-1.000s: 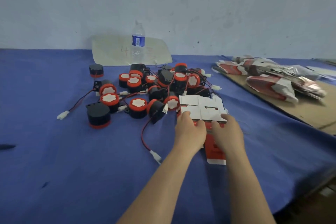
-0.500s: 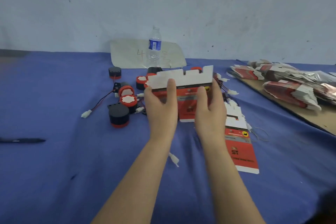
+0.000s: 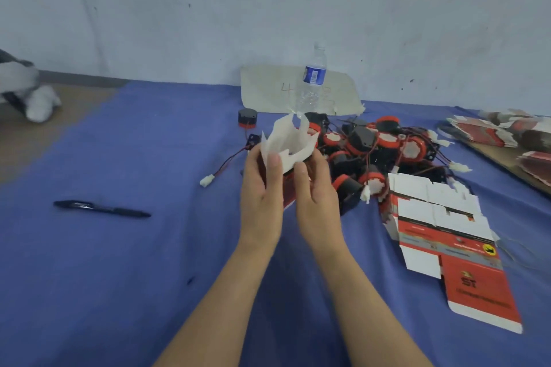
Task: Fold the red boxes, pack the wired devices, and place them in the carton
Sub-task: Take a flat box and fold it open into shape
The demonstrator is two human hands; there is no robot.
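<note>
a blue cloth [image 3: 119,247] covered the table below a pale wall. the half-opened red box [image 3: 286,143], raised just in front of the wired devices [image 3: 372,152], could crease or tear at its white flaps if squeezed unevenly. the left hand [image 3: 261,202] and right hand [image 3: 316,199] gripped it, fingers curled round its 2 sides.

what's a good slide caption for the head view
Left hand and right hand hold a half-opened red box before a pile of wired devices.
</note>
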